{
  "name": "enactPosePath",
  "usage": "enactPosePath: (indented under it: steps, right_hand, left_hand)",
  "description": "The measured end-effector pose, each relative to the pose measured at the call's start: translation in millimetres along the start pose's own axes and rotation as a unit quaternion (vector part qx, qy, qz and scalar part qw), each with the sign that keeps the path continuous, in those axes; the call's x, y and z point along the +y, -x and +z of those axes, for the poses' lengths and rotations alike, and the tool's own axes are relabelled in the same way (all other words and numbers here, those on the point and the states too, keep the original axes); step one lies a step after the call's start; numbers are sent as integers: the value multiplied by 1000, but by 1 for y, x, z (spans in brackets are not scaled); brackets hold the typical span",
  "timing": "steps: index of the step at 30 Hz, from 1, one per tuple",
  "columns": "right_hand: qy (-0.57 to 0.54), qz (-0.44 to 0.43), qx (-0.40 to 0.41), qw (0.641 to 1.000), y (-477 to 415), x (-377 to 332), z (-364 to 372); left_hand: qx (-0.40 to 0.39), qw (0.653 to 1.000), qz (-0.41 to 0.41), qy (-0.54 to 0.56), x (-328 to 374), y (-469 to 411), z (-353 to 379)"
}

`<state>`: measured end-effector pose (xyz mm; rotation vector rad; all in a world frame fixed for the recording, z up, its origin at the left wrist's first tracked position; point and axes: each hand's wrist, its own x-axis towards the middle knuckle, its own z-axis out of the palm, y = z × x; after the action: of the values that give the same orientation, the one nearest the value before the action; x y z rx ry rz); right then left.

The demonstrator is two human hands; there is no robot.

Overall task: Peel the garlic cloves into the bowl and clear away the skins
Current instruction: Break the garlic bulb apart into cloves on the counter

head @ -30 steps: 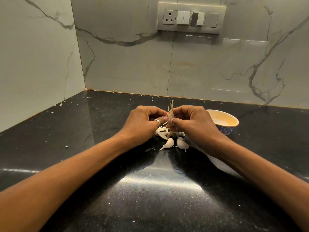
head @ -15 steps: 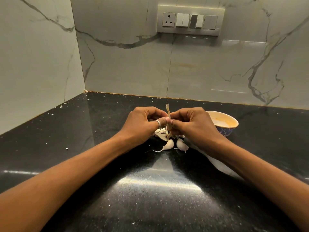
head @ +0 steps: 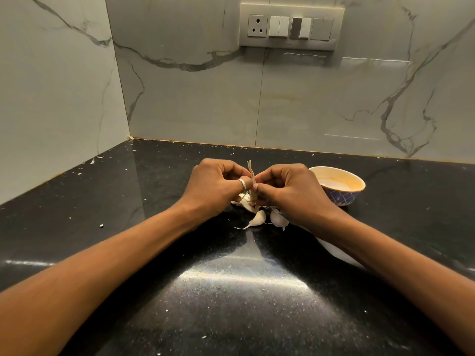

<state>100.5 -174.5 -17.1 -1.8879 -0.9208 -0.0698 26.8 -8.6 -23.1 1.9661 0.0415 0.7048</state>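
Note:
My left hand (head: 214, 187), with a ring on one finger, and my right hand (head: 291, 190) meet over the black counter. Both pinch a garlic piece whose dry stem (head: 250, 173) sticks up between the fingertips; most of it is hidden by the fingers. Under the hands lie two unpeeled garlic cloves (head: 258, 218), (head: 279, 219) and some white skin scraps (head: 245, 204). An orange-lined bowl (head: 339, 186) with a blue patterned outside stands just right of my right hand.
The black granite counter (head: 231, 291) carries small white skin flecks (head: 101, 226). Marble-look walls close the left side and the back. A socket and switch plate (head: 290, 27) is on the back wall. A white object (head: 334, 250) shows beneath my right forearm.
The dry stem between my fingertips looks narrower and shorter than a second ago. Both hands have stayed in the same spot over the cloves.

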Motion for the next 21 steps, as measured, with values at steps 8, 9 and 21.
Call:
enactPosePath:
  steps: [8, 9, 21]
  right_hand:
    - [17, 0, 15, 1000, -2, 5, 2]
    - [19, -1, 16, 1000, -3, 5, 2]
    - [18, 5, 24, 1000, -3, 0, 3]
  left_hand:
    - [-1, 998, 2, -55, 4, 2, 2]
    - [0, 997, 12, -71, 5, 3, 1]
    - [-3, 977, 103, -185, 6, 5, 4]
